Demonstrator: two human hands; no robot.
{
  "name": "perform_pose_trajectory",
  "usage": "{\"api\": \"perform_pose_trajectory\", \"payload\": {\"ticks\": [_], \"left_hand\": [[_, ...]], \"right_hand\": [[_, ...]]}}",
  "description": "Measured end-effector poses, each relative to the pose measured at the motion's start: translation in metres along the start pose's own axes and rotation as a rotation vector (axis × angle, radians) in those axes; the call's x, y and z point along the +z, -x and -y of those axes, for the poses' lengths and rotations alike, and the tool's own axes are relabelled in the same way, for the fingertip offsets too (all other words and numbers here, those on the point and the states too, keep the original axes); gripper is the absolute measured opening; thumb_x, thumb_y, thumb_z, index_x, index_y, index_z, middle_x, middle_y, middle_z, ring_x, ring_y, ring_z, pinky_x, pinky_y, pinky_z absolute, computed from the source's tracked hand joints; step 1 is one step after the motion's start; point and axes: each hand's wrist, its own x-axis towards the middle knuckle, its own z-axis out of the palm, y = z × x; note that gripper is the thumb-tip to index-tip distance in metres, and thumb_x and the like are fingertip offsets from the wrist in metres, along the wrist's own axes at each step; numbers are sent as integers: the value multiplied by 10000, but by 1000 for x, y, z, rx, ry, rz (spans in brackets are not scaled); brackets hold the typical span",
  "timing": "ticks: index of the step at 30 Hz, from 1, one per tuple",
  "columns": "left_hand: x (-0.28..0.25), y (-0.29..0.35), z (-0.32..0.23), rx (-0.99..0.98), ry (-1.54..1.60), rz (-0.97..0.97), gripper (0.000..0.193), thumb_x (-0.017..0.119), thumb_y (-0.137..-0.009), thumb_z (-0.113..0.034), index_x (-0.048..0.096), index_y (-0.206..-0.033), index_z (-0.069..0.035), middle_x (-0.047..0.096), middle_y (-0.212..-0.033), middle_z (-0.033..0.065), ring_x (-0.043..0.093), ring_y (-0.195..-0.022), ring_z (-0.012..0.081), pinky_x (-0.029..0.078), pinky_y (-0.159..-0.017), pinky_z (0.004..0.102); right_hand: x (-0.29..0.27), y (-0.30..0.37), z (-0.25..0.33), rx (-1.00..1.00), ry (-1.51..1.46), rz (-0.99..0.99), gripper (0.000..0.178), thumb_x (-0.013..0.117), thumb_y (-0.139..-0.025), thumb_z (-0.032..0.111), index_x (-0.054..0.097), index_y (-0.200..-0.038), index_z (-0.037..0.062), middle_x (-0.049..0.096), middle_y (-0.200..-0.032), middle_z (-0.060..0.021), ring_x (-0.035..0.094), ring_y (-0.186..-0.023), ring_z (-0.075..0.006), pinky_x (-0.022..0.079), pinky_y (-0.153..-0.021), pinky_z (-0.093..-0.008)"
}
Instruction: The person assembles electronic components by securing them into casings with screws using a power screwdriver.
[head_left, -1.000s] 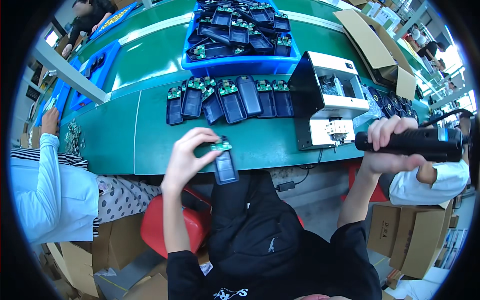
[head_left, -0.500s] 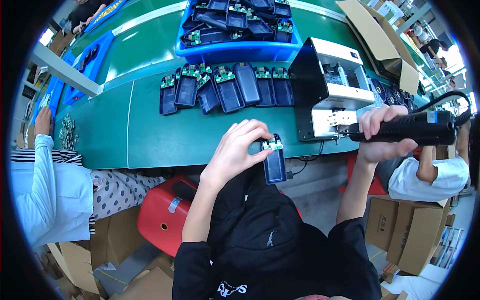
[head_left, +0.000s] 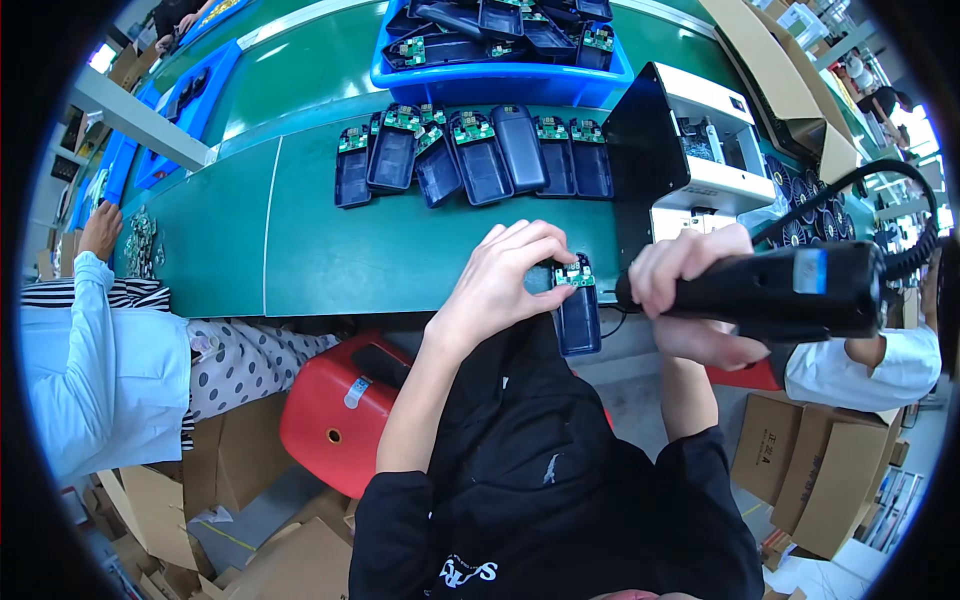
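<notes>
My left hand [head_left: 508, 280] grips a dark blue housing with a small green circuit board [head_left: 577, 305] at its top, held at the near edge of the green table [head_left: 300, 240]. My right hand [head_left: 690, 295] is closed around a black electric screwdriver [head_left: 770, 292] with a coiled cable, its tip pointing left at the housing's top. A row of similar dark blue housings [head_left: 470, 155] with green boards lies on the table beyond my hands.
A blue tray [head_left: 500, 70] of more housings stands at the back. A white and black machine [head_left: 690, 160] sits right of the row. A person in a white sleeve [head_left: 90, 340] works at the left. A red stool [head_left: 340, 410] and cardboard boxes [head_left: 820, 470] are below.
My left hand carried the housing from the table's middle edge rightward. The right hand brought the screwdriver left and down until its tip met the housing.
</notes>
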Motion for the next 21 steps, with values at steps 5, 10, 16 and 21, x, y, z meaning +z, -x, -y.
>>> {"api": "perform_pose_trajectory", "payload": {"ticks": [5,10,16,21], "left_hand": [[-1,-1,-3,-25,20,21,280,808,-699,-118,660,-935,-82,628,-1012,30,601,-970,232,432,-866,338],[1,-3,1,9,28,21,277,799,-696,-109,649,-927,-79,617,-998,29,595,-968,234,427,-854,342],[0,-3,0,3,37,21,277,796,-696,-111,647,-927,-79,617,-999,29,595,-971,232,423,-849,341],[-1,-3,2,-1,38,25,276,797,-701,-119,647,-931,-81,617,-999,30,596,-979,230,423,-849,341]], "right_hand": [[-1,-3,-16,41,32,139,873,554,-698,897,415,-953,73,481,-621,-19,488,-475,-115,424,-446,-235],[1,1,-22,67,97,120,873,557,-701,894,416,-953,70,479,-627,-20,485,-484,-115,426,-454,-235],[2,1,-22,77,116,106,868,550,-717,889,413,-949,64,476,-636,-25,485,-495,-113,426,-457,-237],[5,2,-23,79,98,57,863,545,-725,887,413,-948,64,474,-638,-26,487,-496,-115,427,-460,-241]]}}
